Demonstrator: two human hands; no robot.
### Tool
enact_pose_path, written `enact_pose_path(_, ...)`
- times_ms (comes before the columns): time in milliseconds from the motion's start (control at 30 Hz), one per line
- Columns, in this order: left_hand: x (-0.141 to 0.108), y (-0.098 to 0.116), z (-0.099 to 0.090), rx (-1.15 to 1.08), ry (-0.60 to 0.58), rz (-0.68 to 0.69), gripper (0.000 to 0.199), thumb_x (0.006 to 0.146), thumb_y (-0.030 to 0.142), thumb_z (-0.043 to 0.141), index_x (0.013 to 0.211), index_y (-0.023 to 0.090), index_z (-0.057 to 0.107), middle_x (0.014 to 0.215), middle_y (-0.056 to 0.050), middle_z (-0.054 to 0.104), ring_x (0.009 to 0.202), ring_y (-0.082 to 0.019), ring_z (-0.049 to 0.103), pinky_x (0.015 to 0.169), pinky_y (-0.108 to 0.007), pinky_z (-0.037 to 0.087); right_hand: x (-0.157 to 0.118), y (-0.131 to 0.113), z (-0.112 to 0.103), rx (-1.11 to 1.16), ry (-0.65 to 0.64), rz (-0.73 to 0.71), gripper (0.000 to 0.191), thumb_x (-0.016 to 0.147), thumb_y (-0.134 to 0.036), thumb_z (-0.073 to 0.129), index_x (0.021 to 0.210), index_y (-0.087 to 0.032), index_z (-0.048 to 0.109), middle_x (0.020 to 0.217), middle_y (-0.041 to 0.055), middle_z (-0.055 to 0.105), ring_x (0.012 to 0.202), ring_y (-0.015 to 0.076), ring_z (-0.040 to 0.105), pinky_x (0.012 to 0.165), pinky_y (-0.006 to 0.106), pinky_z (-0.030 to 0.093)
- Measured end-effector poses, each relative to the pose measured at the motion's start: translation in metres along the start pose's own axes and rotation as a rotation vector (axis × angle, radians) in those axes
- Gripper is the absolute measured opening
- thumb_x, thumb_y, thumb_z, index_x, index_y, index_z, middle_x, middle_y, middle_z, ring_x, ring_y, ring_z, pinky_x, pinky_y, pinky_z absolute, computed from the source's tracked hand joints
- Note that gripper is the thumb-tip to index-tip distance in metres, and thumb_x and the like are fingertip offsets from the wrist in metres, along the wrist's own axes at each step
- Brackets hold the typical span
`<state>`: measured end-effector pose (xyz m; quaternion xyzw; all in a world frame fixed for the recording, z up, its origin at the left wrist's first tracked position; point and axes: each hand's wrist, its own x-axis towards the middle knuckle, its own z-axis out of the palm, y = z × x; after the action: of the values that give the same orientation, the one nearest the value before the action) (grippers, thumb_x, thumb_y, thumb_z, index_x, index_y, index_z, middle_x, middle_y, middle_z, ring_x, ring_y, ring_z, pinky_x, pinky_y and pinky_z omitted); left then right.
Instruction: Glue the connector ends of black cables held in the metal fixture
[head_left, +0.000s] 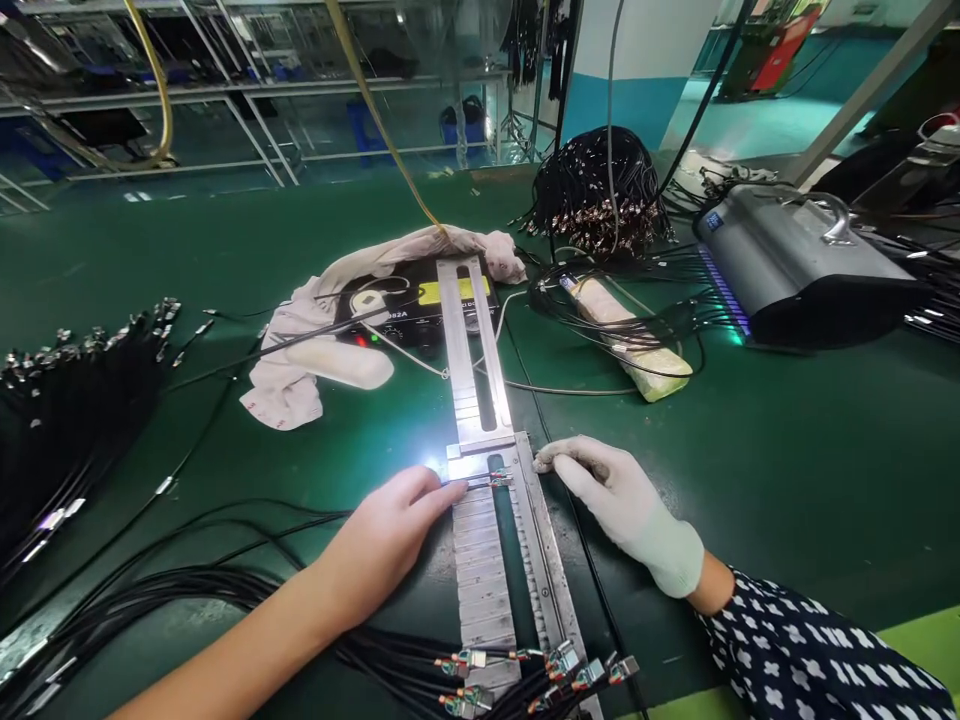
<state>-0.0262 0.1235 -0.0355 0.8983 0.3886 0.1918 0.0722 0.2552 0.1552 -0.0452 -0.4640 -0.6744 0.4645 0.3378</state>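
Observation:
A long metal fixture (480, 560) with slots runs up the middle of the green table. My bare left hand (401, 520) is closed at its left edge, thumb and finger pinching a black cable whose stripped coloured wires (500, 480) lie across the fixture. A bright light glows just beyond those fingertips. My right hand (607, 495), in a white glove, has its fingers pressed together beside the fixture's right edge; whatever is between the fingertips is too small to make out. Several black cables with metal connectors (469, 700) lie over the fixture's near end.
Behind the fixture sits a black control box (420, 330) with a pale cloth (292, 385) around it. Bundled cables (600, 190) lie at the back, more (82, 400) at the left. A wrapped block (637, 350) and a grey machine (802, 260) with violet light stand right.

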Motion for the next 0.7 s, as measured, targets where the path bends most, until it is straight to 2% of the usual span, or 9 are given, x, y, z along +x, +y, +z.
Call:
enact_pose_path(200, 0.008, -0.007, -0.003, -0.097, -0.113, -0.01, 0.036, 0.095, 0.007, 0.034, 0.119, 0.019, 0.058, 0.092, -0.005, 0.061, 0.08, -0.014, 0.058, 0.07, -0.024, 0.052, 0.0, 0.001, 0.0, 0.007, 0.005, 0.012, 0.02, 0.096, -0.03, 0.051, 0.095, -0.022, 0.069, 0.101, 0.0028, 0.07, 0.097, 0.0208, 0.064, 0.089, 0.035, 0.049)
enact_pose_path(467, 0.013, -0.009, -0.006, -0.081, -0.136, 0.032, 0.036, 0.095, 0.006, 0.033, 0.12, 0.018, 0.056, 0.093, -0.006, 0.061, 0.08, -0.015, 0.058, 0.07, -0.024, 0.052, -0.001, -0.001, -0.001, 0.037, 0.001, 0.003, 0.019, 0.096, -0.028, 0.051, 0.096, -0.023, 0.069, 0.099, 0.002, 0.07, 0.095, 0.0197, 0.064, 0.087, 0.034, 0.05)
enact_pose_path(700, 0.011, -0.006, -0.006, 0.012, -0.069, 0.096, 0.035, 0.094, 0.004, 0.035, 0.119, 0.016, 0.056, 0.095, -0.007, 0.064, 0.083, -0.016, 0.06, 0.071, -0.025, 0.052, 0.0, -0.001, -0.001, 0.033, 0.0, 0.002, 0.019, 0.096, -0.027, 0.051, 0.097, -0.023, 0.07, 0.099, 0.0016, 0.07, 0.096, 0.019, 0.064, 0.086, 0.033, 0.049)
